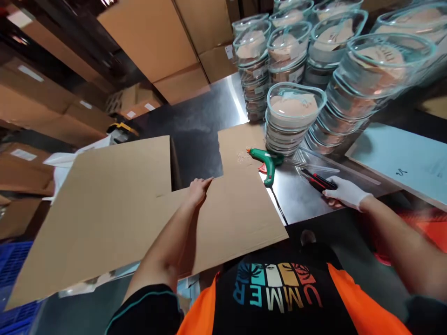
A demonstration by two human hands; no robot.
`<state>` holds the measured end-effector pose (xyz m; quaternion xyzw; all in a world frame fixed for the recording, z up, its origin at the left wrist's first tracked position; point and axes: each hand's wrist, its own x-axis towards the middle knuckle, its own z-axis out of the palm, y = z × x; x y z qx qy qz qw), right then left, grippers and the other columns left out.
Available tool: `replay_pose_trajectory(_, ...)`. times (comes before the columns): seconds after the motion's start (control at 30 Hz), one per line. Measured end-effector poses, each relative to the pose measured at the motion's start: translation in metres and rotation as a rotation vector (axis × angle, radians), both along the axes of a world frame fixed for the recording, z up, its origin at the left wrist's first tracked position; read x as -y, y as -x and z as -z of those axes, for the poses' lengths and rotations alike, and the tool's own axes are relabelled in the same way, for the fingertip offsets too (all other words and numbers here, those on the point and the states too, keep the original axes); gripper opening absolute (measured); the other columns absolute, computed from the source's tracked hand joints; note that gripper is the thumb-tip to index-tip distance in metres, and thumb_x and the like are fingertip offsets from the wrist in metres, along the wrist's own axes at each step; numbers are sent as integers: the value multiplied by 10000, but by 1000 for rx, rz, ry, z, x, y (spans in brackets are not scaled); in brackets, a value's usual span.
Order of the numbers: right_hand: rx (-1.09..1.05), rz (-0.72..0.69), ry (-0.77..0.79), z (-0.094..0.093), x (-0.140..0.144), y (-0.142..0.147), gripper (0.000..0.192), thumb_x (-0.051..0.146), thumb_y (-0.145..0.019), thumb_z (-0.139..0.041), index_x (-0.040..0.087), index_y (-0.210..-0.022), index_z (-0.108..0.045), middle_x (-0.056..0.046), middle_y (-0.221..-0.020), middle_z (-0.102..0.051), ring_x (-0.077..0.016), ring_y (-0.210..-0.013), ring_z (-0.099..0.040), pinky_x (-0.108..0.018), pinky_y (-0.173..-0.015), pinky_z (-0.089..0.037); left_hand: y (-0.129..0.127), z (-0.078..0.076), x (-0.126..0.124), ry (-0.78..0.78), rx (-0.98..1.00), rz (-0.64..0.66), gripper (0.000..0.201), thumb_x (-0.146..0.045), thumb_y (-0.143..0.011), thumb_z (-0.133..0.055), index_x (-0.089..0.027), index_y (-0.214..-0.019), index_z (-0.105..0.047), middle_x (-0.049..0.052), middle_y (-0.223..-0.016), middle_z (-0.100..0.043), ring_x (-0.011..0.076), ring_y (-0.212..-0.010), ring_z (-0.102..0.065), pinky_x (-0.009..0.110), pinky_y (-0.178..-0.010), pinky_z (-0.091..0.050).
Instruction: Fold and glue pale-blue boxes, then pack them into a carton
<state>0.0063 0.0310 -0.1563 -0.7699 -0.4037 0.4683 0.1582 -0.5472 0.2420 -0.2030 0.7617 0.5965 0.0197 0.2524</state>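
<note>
My bare left hand [199,190] rests on a large brown cardboard sheet [122,209], at the edge of a rectangular notch cut into it. Its thumb points right, apart from the other fingers, which reach the notch edge. In my white-gloved right hand [344,191] is a black and red utility knife [318,180], held over the metal table right of the sheet. I cannot make out whether its blade is out. A green glue gun [267,163] lies partly on the cardboard, its orange nozzle facing left, with its cord trailing toward me.
Several stacks of glass dishes [296,111] with paper inserts stand at the back right. Clear glue sticks [314,164] lie beside the glue gun. A pale blue panel [405,160] is at the right. Cardboard boxes [150,37] are behind the metal table [199,111]; a blue crate [16,270] is at lower left.
</note>
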Motion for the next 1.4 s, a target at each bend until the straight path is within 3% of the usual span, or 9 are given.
replay_pose_trajectory(0.1,-468,167,16,-25,27,30,888,523,-731,-896,206,-1463,-507,-55,-890,-700,-200,-642,-632,-326,-543,-509,6,-15,-7,3,-29,34,579,-153,-962,-497,-220,-1485,-735,168,-1100,-703,381,-1205,-555,477,-1120,-404)
replay_pose_trajectory(0.23,-702,100,71,-53,53,64,992,577,-673,-938,212,-1506,-540,-42,-952,-696,-175,-651,-598,-333,-606,-515,20,-44,-25,4,-58,25,537,-220,-1018,-501,-229,-1514,-708,166,-1157,-701,387,-1245,-545,478,-1150,-383)
replay_pose_trajectory(0.33,-779,-15,124,-58,58,78,953,592,-764,-885,211,-1565,-537,-48,-971,-709,-168,-642,-604,-327,-626,-513,26,-50,-25,21,-85,-12,498,-222,-1034,-486,-194,-1461,-741,193,-1165,-716,404,-1269,-550,533,-1184,-360)
replay_pose_trajectory(0.47,-794,-202,162,-46,48,84,837,546,-841,-827,190,-1545,-548,-28,-922,-688,-146,-589,-570,-300,-577,-478,9,-37,20,-19,-122,-152,512,-246,-1078,-425,-183,-1514,-687,239,-1438,-647,425,-1466,-458,598,-1288,-228)
replay_pose_trajectory(0.57,-725,-271,197,-40,40,84,747,486,-840,-775,168,-1479,-553,15,-832,-659,-137,-542,-551,-282,-546,-451,-27,-31,74,-91,-153,-280,610,-308,-1114,-363,-136,-1691,-459,264,-1763,-338,419,-1628,-276,607,-1326,-157)
replay_pose_trajectory(0.73,-639,-352,213,-36,45,87,551,480,-855,-676,169,-1299,-581,56,-736,-622,-126,-498,-513,-278,-546,-427,-74,-28,140,-89,-200,-18,722,-535,-1054,-586,-214,-1691,-476,201,-1861,-171,436,-1708,-164,658,-1352,-51)
replay_pose_trajectory(0.83,-561,-331,212,-30,62,95,466,515,-836,-657,173,-1146,-595,58,-684,-621,-112,-466,-477,-273,-530,-386,-72,-14,149,-54,-215,12,796,-593,-1044,-582,-231,-1732,-407,200,-1868,-119,428,-1734,-71,697,-1341,22)
replay_pose_trajectory(1.03,-511,-202,237,-19,106,109,482,585,-811,-656,182,-1068,-596,80,-547,-561,-119,-437,-446,-285,-518,-346,-52,16,148,-49,-174,21,910,-683,-1013,-579,-214,-1758,-346,198,-1870,-94,423,-1739,-26,683,-1343,57)
replay_pose_trajectory(1.4,-551,-245,368,-2,120,99,468,554,-792,-717,177,-1065,-667,65,-554,-561,-119,-430,-441,-274,-475,-301,-36,25,145,-46,-141,52,1133,-831,-897,-634,-184,-1767,-306,203,-1876,-36,453,-1729,51,658,-1320,145)
